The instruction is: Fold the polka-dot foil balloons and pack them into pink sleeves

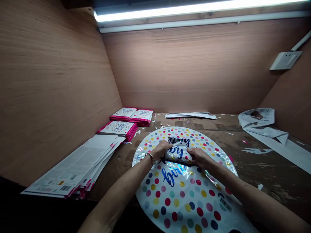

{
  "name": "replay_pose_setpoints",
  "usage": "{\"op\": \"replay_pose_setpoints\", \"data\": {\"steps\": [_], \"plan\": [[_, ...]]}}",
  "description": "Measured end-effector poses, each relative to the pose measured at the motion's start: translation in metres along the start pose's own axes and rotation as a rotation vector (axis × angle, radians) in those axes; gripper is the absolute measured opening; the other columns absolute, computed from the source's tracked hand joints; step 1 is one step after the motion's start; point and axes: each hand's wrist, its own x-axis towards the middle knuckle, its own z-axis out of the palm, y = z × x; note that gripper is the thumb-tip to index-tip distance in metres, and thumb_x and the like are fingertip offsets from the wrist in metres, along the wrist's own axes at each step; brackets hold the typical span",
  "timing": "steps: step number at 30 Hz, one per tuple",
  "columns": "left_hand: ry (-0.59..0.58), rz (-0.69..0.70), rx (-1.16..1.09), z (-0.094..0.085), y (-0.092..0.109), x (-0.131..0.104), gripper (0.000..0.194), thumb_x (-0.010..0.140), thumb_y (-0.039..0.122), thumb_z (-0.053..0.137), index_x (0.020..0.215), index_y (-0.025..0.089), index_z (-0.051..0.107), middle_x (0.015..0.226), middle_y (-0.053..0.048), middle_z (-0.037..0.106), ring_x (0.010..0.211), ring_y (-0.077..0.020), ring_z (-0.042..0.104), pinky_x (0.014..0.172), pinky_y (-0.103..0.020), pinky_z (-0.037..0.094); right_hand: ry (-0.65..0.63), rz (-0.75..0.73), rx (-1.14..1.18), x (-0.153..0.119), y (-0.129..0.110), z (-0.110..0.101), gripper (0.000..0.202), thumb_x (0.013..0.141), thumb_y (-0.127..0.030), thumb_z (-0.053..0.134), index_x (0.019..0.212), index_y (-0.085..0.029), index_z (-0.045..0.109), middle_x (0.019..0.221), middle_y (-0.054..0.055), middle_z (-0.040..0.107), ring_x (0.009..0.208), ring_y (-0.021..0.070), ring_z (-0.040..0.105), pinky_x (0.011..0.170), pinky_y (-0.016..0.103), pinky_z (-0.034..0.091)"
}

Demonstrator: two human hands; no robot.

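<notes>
Between my two hands is a small folded foil balloon, printed with dots and blue lettering. My left hand, with a bracelet on its wrist, grips the left edge of this bundle. Closed on its right edge is my right hand. Underneath lies a large round flat foil balloon, white with coloured dots, blue script and a barcode near its lower right. Its front part hangs past the table edge. Whether the bundle rests on it or is held just above, I cannot tell.
Stacks of pink-edged printed packets stand at the back left. Printed card sleeves lie fanned before them. White strips sit along the back wall. Crumpled white paper and scraps lie right on the brown tabletop. Wooden panels enclose the bench.
</notes>
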Motion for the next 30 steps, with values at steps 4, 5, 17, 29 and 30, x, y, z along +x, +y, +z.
{"op": "replay_pose_setpoints", "data": {"steps": [4,5,17,29,30], "plan": [[0.138,-0.087,0.079,0.011,0.009,0.015,0.031,0.087,0.032,0.052,0.113,0.014,0.052,0.112,-0.008,0.054,0.096,-0.0203,0.056,0.08,-0.039,0.049,0.084,0.031,-0.176,0.006,-0.007,-0.007,0.026,0.082,-0.039,0.048,0.064,-0.02,0.042,0.045,-0.004,0.043,0.038,0.0097,0.041,0.036,0.021,0.036],[0.157,-0.09,0.094,0.012,0.011,0.015,0.032,0.087,0.031,0.052,0.113,0.014,0.052,0.112,-0.008,0.054,0.096,-0.0202,0.056,0.081,-0.04,0.048,0.102,0.033,-0.234,0.01,-0.01,-0.009,0.026,0.081,-0.04,0.049,0.065,-0.02,0.044,0.046,-0.003,0.045,0.039,0.0105,0.043,0.037,0.022,0.035],[0.077,0.666,0.612,0.03,-0.01,-0.057,0.079,0.067,0.058,0.065,0.129,0.016,0.04,0.143,-0.014,0.03,0.134,-0.0335,0.015,0.109,-0.045,0.005,0.091,-0.086,-0.716,0.011,-0.016,-0.004,0.023,0.072,-0.022,0.056,0.053,-0.017,0.044,0.049,-0.001,0.047,0.051,0.0106,0.044,0.044,0.021,0.028],[-0.281,0.929,1.061,0.034,-0.067,-0.134,0.095,0.076,0.068,0.041,0.142,0.009,0.009,0.147,-0.021,0.005,0.133,-0.0397,-0.005,0.101,-0.065,0.002,-0.116,-0.212,-0.772,-0.081,0.021,-0.003,0.027,0.074,-0.026,0.05,0.053,-0.018,0.036,0.052,-0.004,0.044,0.051,0.0094,0.038,0.046,0.022,0.026],[-0.28,0.943,1.083,0.034,-0.07,-0.143,0.091,0.078,0.064,0.043,0.142,0.008,0.01,0.147,-0.022,0.006,0.133,-0.0398,-0.005,0.101,-0.065,0.004,-0.146,-0.197,-0.753,-0.089,0.023,-0.003,0.027,0.074,-0.027,0.051,0.053,-0.018,0.037,0.053,-0.004,0.044,0.052,0.0095,0.038,0.046,0.022,0.026]]}}
